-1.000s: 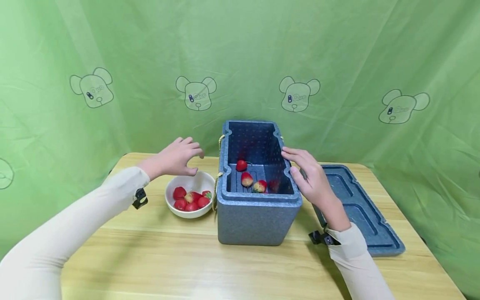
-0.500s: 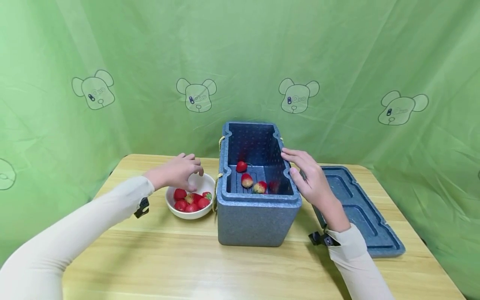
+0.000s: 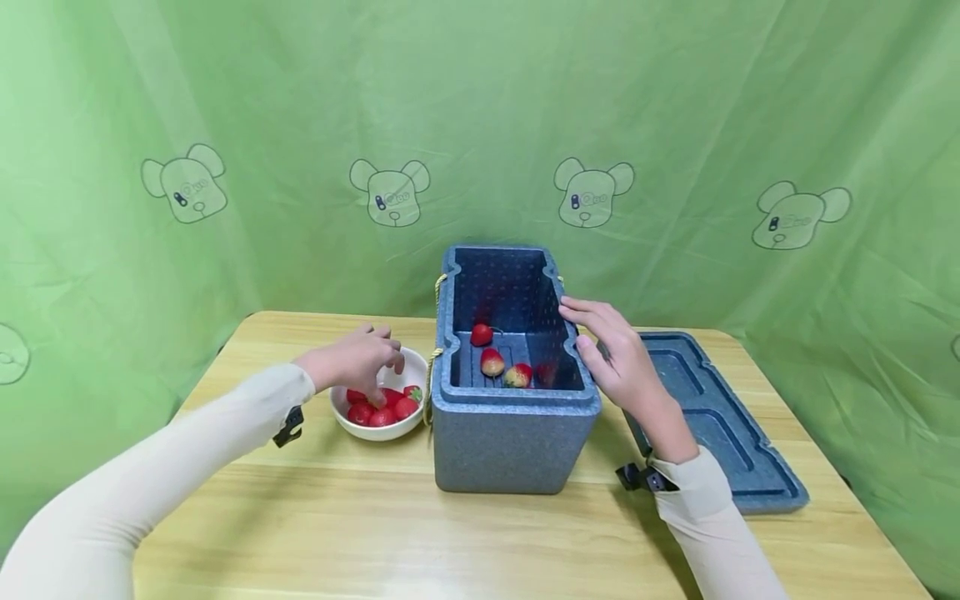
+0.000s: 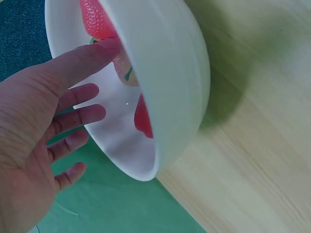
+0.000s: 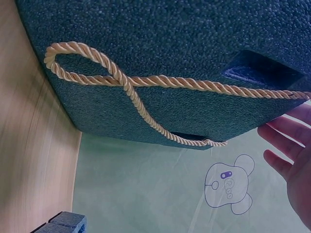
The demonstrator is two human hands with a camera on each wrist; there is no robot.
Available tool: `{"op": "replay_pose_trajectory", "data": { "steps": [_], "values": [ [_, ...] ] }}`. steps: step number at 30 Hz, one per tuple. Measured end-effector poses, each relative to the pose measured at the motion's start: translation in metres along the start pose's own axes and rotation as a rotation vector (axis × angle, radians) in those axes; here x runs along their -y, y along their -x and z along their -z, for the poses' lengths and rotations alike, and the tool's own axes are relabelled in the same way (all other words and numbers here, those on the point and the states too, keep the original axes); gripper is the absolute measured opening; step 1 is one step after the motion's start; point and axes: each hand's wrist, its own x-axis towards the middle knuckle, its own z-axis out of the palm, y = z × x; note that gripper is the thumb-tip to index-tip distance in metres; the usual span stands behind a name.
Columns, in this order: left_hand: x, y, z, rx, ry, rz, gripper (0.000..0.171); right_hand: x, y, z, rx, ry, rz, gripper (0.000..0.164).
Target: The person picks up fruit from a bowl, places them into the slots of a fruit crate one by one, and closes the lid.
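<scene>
My left hand (image 3: 358, 360) reaches down into a white bowl (image 3: 341, 421) of several red strawberries (image 3: 382, 416). In the left wrist view its thumb lies at a strawberry (image 4: 96, 20), and the other fingers are spread apart, bent a little, over the bowl's inside. Nothing is gripped between them. My right hand (image 3: 617, 354) rests with extended fingers on the right rim of a dark blue-grey foam box (image 3: 517, 442). At the bottom of this open box lie several strawberries (image 3: 492, 362). The right wrist view shows the fingers (image 5: 286, 130) at the box's edge.
The foam lid (image 3: 720, 425) lies on the wooden table (image 3: 360, 517) to the right of the box. A twisted gold rope (image 5: 160, 81) hangs along the box's side. Behind the table hangs a green curtain (image 3: 480, 100) with bear-head outlines.
My left hand has come down from above the bowl into it, its thumb now at the strawberries. The right hand stays on the box rim.
</scene>
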Motion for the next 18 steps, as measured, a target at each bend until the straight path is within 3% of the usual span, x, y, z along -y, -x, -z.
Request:
{"op": "replay_pose_trajectory", "data": {
  "steps": [18],
  "values": [
    [-0.0013, -0.0079, -0.0092, 0.005, -0.019, 0.015, 0.039, -0.0015, -0.0003, -0.0010, -0.014, 0.010, 0.023, 0.037]
  ]
}}
